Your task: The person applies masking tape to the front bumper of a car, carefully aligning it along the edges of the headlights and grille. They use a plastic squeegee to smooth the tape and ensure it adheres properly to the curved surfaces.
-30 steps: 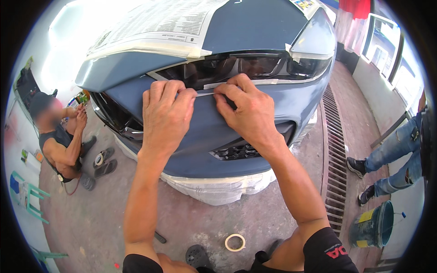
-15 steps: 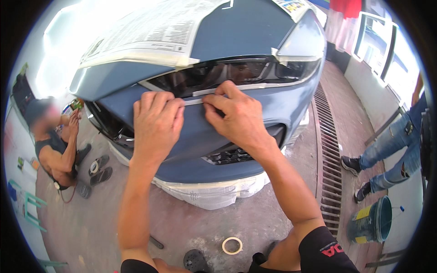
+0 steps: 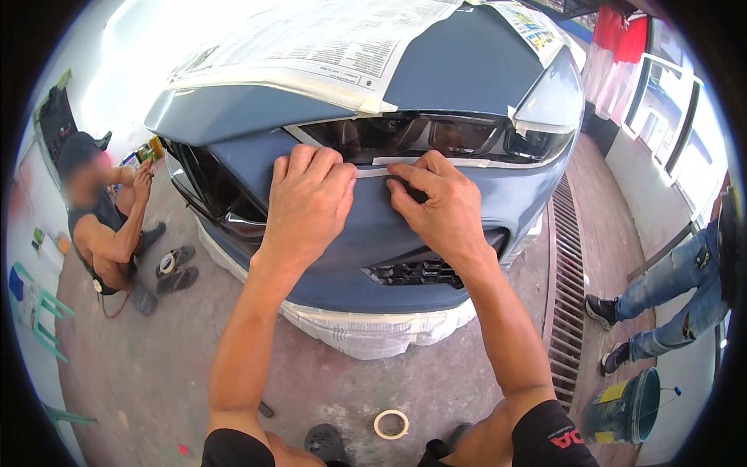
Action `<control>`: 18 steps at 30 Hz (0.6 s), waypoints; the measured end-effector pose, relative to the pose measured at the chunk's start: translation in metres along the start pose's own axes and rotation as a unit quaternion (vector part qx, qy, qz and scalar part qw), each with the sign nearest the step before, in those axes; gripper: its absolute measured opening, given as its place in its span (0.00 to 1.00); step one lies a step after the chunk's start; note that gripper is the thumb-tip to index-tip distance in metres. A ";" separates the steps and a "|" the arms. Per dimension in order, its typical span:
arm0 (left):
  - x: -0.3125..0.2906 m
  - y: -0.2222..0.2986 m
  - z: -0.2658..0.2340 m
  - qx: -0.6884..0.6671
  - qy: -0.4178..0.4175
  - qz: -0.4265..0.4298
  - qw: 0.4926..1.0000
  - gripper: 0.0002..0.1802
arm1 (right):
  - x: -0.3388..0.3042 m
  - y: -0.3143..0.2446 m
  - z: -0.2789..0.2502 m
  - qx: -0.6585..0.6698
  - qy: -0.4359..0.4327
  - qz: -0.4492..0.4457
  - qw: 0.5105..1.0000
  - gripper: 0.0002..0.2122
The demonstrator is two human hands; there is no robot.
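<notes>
Both my hands are at the front of a grey-blue car, just below its dark headlight [image 3: 461,136]. Between them runs a short strip of pale masking tape [image 3: 372,171], against the body panel under the lamp. My left hand [image 3: 307,204] is closed, its fingers bent and pinching the strip's left end. Thumb and forefinger of my right hand [image 3: 445,204] close on its right end. Another pale tape strip [image 3: 478,163] follows the headlight's lower edge. Newspaper [image 3: 311,48], taped along its border, covers much of the hood [image 3: 443,66]. My fingertips partly hide the strip's ends.
A tape roll [image 3: 391,437] lies on the floor near my feet. At left, a person [image 3: 101,226] sits low near slippers [image 3: 177,280]. A person in torn jeans [image 3: 669,272] stands at right, by a bucket [image 3: 622,409] and floor grate [image 3: 566,288].
The view has swung, so the car and my hands sit farther right in the picture. Both hands keep their pinch on the tape strip below the headlight.
</notes>
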State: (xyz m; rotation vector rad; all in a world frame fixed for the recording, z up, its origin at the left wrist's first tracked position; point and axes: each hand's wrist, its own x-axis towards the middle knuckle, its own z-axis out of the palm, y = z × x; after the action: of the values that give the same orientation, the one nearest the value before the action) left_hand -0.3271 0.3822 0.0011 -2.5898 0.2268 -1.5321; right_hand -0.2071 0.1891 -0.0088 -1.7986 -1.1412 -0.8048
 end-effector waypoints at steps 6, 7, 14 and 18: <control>0.000 -0.001 -0.004 0.009 -0.012 -0.003 1.000 0.08 | 0.002 -0.007 -0.003 0.000 -0.055 0.068 0.996 0.12; 0.000 -0.001 -0.004 0.009 -0.016 -0.005 1.000 0.08 | 0.002 -0.007 -0.002 0.000 -0.053 0.067 0.996 0.12; 0.000 -0.001 -0.003 0.022 -0.018 -0.014 1.000 0.07 | 0.004 -0.010 -0.005 -0.007 -0.051 0.090 0.995 0.13; -0.002 -0.007 -0.003 0.046 -0.019 -0.020 0.999 0.06 | 0.006 -0.013 -0.009 -0.002 -0.063 0.103 0.993 0.14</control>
State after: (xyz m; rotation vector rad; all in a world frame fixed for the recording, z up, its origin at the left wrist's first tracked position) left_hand -0.3302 0.3896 0.0024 -2.5647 0.0987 -1.4694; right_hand -0.2170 0.1867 0.0040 -1.9555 -1.0121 -0.5797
